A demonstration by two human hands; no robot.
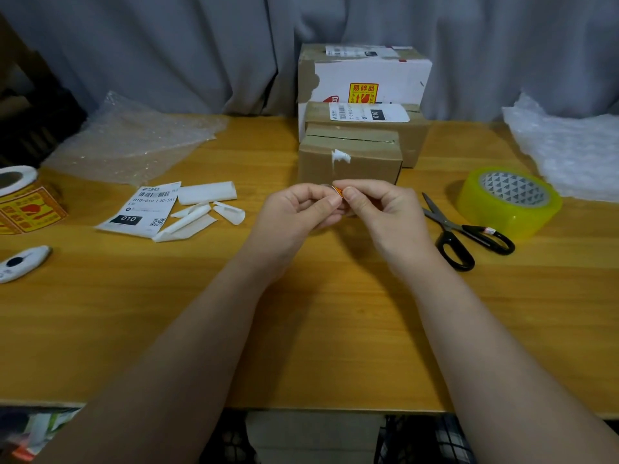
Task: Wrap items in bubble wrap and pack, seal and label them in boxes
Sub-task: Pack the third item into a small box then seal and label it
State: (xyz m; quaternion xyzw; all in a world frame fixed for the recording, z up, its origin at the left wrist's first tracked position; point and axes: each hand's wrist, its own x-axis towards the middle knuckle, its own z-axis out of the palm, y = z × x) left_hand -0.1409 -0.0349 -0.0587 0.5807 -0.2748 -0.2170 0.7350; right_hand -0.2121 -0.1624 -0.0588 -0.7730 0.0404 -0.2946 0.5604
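Your two bare forearms come in from the near edge and meet mid-surface.

Far left:
- roll of yellow-and-red fragile stickers (23,199)
- white plastic handheld device (20,262) nearer you
- clear bubble wrap sheet (134,142) behind

Next along the wooden surface (318,329) are a white printed shipping label (144,209) and curled white backing-paper strips (201,209).

Centre: your left hand (298,209) and right hand (378,209) each pinch a small orange-and-red sticker (338,191) between thumb and forefinger, other fingers curled. It's held in the air just in front of the small brown cardboard box (348,162). It appears clear of the box.

Right:
- black-handled scissors (465,232)
- yellow-tinted clear tape roll (509,199)
- crumpled white bubble wrap (569,149)

Risks:
- The sticker shows edge-on and tiny, and I can't tell if the backing is off.
- If it's bare, the glue side could fold onto itself or cling to your fingers as you separate them.
- Pulling from both ends could tear it.
- The box front carries a white torn paper scrap (341,158). Sticking over it would probably leave a bump and weak hold.
- The shipping label lies well apart, so it's easy to skip.
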